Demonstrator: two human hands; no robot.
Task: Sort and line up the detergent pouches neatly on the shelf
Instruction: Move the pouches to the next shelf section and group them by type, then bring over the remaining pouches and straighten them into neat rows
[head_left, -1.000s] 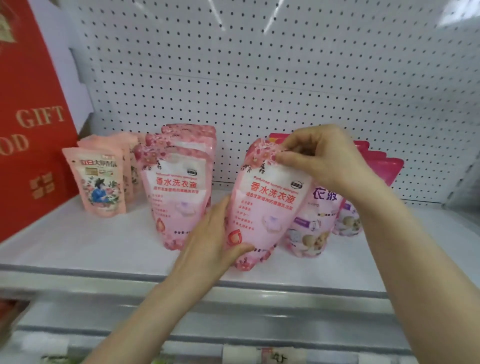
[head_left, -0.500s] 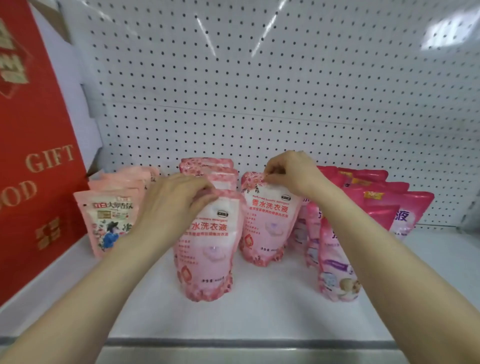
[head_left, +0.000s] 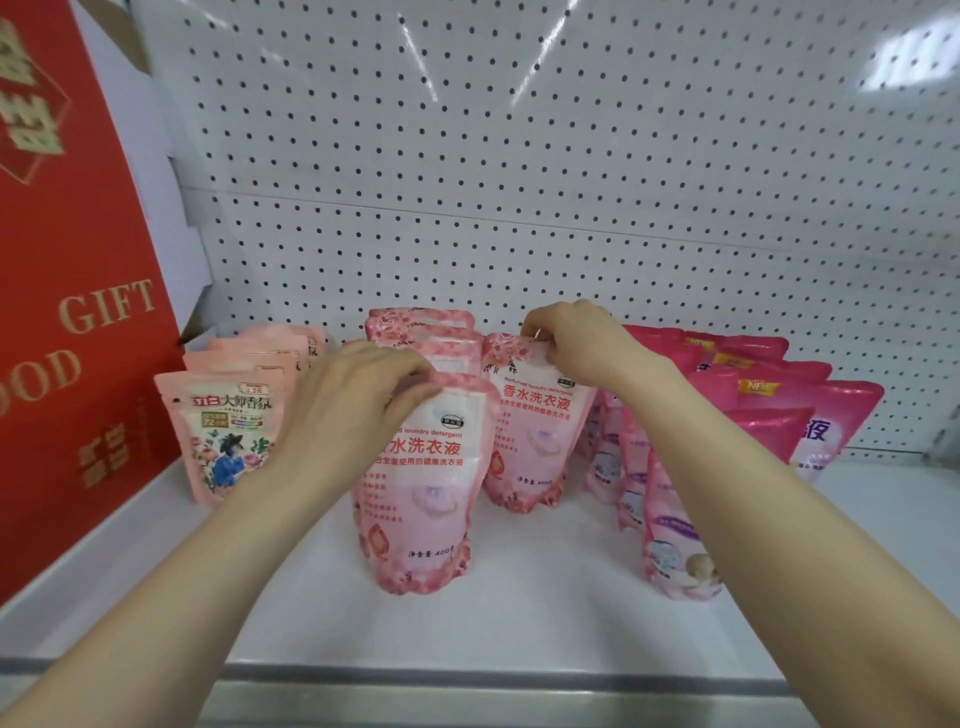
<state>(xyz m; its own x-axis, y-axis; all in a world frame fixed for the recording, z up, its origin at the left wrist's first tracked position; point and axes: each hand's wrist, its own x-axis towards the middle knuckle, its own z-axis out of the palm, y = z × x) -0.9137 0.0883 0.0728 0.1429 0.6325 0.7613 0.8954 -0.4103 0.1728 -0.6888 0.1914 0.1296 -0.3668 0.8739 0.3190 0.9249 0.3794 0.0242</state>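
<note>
Newly shifted left hand (head_left: 358, 400) is pinching the near pink floral plastic pouch (head_left: 423, 499), right hand (head_left: 576, 338) its far twin (head_left: 535, 441); uneven tugging is risking toppling both.

pink floral pouches (head_left: 423, 488), magenta pouches (head_left: 769, 415), red gift box (head_left: 67, 322)

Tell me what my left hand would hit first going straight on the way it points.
Probably the row of pink pouches right behind the front pouch that the left hand grips; depth is unclear.

Left hand (head_left: 358, 400) quit right pouch (head_left: 535, 441); now grips front pouch (head_left: 426, 499).
</note>
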